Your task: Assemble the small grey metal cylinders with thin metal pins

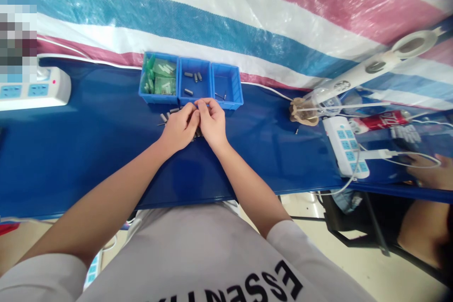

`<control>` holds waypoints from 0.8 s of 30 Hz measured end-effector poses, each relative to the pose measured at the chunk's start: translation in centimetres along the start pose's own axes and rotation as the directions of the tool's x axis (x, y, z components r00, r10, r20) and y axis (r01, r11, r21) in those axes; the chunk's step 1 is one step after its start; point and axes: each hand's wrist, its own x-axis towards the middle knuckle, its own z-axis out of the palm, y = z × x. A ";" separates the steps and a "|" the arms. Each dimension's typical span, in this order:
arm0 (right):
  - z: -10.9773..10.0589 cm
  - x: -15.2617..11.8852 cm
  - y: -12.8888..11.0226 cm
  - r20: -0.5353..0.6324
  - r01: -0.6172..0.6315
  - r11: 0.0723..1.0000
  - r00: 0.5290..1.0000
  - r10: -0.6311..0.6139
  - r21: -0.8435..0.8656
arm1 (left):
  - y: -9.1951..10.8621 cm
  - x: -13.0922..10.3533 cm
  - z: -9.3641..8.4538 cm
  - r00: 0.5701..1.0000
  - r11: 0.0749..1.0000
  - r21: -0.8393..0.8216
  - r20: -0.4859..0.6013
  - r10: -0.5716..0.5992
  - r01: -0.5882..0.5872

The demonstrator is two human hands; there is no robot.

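Note:
My left hand (180, 127) and my right hand (213, 121) meet fingertip to fingertip just in front of the blue bins, both with fingers closed. Whatever lies between the fingertips is hidden. Small grey metal cylinders (163, 117) lie on the blue table beside and under my hands. Behind them stand three joined blue bins: the left bin (161, 99) holds green and clear plastic bags, the middle bin (196, 62) several grey cylinders, and the right bin (226, 68) a few thin metal pieces.
A white power strip (347, 147) with cables lies at the right, near a red bottle (382, 121) and a brown-rimmed cup (304, 112). Another power strip (53, 87) is at the far left. At the right edge, a person's hand (433, 172) rests by the table.

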 end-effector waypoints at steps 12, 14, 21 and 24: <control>0.0 0.0 0.0 0.001 -0.016 1.000 1.000 0.016 -0.013 | -0.1 0.0 0.1 1.000 1.000 0.000 0.000 0.001 -0.001; 0.0 0.0 -0.1 -0.001 -0.010 1.000 1.000 0.010 -0.015 | 0.0 0.0 0.1 1.000 1.000 -0.001 -0.001 0.003 -0.003; 0.0 0.0 -0.2 0.000 -0.007 1.000 1.000 0.007 0.006 | 0.0 0.1 0.0 1.000 1.000 -0.005 -0.001 0.001 -0.001; 0.0 0.0 -0.2 0.002 -0.010 1.000 1.000 0.010 -0.008 | 0.0 0.1 0.0 1.000 1.000 0.003 0.001 0.002 -0.002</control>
